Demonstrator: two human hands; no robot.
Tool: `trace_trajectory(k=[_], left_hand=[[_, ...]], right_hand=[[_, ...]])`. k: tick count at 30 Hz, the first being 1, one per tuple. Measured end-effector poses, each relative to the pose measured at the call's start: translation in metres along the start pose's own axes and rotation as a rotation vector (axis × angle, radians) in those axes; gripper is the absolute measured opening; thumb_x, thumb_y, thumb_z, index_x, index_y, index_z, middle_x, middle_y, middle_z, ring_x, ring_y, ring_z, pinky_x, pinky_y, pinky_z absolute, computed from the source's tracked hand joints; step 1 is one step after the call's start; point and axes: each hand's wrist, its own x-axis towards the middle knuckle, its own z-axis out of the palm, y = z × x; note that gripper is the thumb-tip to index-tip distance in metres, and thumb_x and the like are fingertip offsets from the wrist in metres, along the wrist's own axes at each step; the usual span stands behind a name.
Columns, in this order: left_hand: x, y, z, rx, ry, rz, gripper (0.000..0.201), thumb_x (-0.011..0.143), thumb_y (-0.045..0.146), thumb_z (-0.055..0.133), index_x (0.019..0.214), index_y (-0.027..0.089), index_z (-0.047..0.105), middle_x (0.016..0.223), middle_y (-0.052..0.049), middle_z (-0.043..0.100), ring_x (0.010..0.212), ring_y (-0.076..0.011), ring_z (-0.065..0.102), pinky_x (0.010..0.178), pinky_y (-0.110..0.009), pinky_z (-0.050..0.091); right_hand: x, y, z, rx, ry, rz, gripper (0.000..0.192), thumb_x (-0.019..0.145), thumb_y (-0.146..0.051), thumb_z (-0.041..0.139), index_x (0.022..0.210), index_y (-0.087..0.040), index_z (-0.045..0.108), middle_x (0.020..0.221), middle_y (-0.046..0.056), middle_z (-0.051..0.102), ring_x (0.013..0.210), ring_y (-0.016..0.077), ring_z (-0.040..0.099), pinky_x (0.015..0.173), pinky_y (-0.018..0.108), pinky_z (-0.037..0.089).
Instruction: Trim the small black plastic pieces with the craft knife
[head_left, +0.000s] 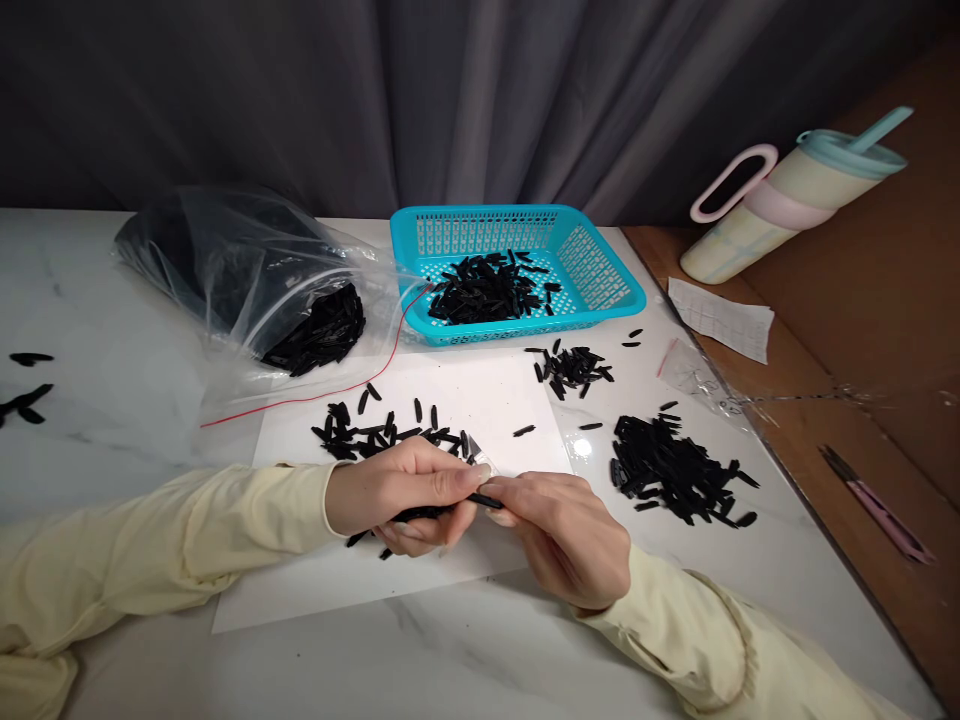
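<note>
Over a white sheet of paper (pixel 285 570), my left hand (pixel 412 490) and my right hand (pixel 566 525) meet. Both are closed, pinching a small slim black piece (pixel 486 500) between their fingertips. More black pieces (pixel 424 513) show in the curled fingers of my left hand. A silvery pointed blade (pixel 480 453) sticks out just beyond the fingertips; its other end is hidden and I cannot tell whether a hand holds it. Loose black pieces (pixel 349 437) lie scattered on the paper behind and below my left hand.
Behind stand a blue basket (pixel 634 295) with black pieces and an open clear zip bag (pixel 225 260) of them. A small pile (pixel 574 370) and a larger pile (pixel 675 470) lie to the right. Beyond the table edge are pink-handled snips (pixel 892 520) and a tumbler (pixel 765 225).
</note>
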Motion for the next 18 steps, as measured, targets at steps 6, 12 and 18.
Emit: trace_trajectory(k=[6,12,18], left_hand=[[0.0001,0.0012,0.0002,0.016,0.011,-0.008,0.046,0.085,0.053,0.05,0.063,0.013,0.052,0.042,0.009,0.029,0.03,-0.0038,0.021,0.029,-0.019,0.013],[0.0,0.0027,0.0015,0.013,0.043,-0.024,0.045,0.082,0.055,0.053,0.064,0.013,0.052,0.04,0.01,0.028,0.03,-0.0037,0.02,0.028,-0.018,0.012],[0.0,0.0021,0.0011,-0.003,0.032,-0.021,0.045,0.084,0.054,0.051,0.065,0.013,0.052,0.04,0.01,0.029,0.029,-0.0033,0.019,0.028,-0.018,0.011]], right_hand=[[0.0011,-0.0001,-0.0006,-0.016,0.001,-0.005,0.016,0.09,-0.006,0.047,0.103,-0.008,0.056,0.071,0.011,0.068,0.049,0.014,0.057,0.042,0.024,0.045],[0.0015,-0.0012,-0.0008,-0.057,0.011,0.013,0.019,0.09,-0.008,0.047,0.106,-0.012,0.056,0.074,0.008,0.07,0.048,0.013,0.059,0.042,0.023,0.047],[-0.0006,-0.0012,0.0012,-0.066,0.043,0.012,0.016,0.089,-0.006,0.049,0.102,-0.01,0.058,0.074,0.009,0.07,0.051,0.0138,0.061,0.045,0.024,0.049]])
